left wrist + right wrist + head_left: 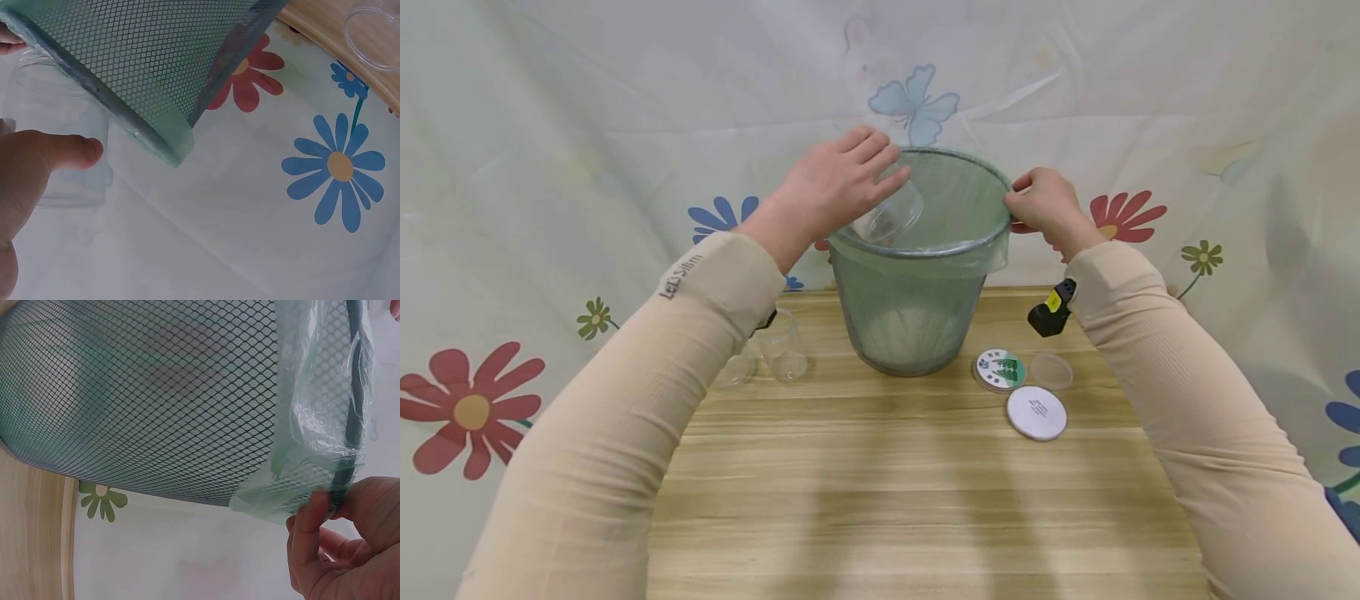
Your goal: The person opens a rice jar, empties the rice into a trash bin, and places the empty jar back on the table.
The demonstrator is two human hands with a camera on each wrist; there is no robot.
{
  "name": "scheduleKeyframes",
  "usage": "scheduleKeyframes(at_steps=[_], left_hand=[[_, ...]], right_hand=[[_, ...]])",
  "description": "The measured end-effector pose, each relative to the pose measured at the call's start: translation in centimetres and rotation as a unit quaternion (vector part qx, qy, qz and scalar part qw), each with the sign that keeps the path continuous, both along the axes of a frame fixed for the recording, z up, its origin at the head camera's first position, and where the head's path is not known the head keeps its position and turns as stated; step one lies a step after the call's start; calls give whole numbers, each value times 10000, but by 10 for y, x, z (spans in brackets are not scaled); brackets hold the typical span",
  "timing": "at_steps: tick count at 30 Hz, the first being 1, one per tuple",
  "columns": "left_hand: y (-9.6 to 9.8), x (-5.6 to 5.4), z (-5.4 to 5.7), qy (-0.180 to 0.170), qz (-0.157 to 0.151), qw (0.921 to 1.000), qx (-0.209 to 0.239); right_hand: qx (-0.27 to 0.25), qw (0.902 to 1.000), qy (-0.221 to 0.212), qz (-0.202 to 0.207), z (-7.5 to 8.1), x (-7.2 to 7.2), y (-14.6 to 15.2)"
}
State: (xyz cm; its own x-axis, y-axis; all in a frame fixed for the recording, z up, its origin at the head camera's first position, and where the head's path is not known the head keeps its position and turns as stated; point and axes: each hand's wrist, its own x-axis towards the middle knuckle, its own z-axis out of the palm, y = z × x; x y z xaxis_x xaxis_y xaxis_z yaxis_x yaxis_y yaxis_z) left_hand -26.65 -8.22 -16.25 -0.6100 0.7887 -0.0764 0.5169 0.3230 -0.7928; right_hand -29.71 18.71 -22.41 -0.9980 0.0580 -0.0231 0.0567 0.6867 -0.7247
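Note:
A mesh wastebasket (910, 312) stands at the back of the table, lined with a thin green plastic bag (312, 425) folded over its rim. At the left of its mouth, my left hand (850, 179) holds a clear plastic jar (895, 212), which is tilted partly inside the rim. The left wrist view shows the thumb (75, 152) against the wall of this jar; most of the other fingers are hidden there. On the opposite side, my right hand (1045, 204) pinches the rim and the bag's edge between thumb and fingers.
Clear jars (786, 354) stand left of the wastebasket, partly behind the left sleeve. To its right lie a green-and-white printed round lid (1000, 369), a translucent disc (1051, 372) and a white round lid (1037, 412). A flowered curtain (625, 150) hangs behind the table.

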Motion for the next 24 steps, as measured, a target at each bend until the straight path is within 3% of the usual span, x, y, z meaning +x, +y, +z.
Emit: scheduleKeyframes(at_steps=[4, 16, 24], left_hand=[[2, 1, 0, 106, -72, 9996, -271], [5, 3, -5, 631, -492, 9954, -531], [7, 5, -6, 1024, -795, 9883, -803]], right_hand=[[-6, 10000, 29, 8, 0, 1, 0], [-8, 10000, 78, -24, -1, 1, 0], [-8, 10000, 81, -34, -1, 1, 0]])
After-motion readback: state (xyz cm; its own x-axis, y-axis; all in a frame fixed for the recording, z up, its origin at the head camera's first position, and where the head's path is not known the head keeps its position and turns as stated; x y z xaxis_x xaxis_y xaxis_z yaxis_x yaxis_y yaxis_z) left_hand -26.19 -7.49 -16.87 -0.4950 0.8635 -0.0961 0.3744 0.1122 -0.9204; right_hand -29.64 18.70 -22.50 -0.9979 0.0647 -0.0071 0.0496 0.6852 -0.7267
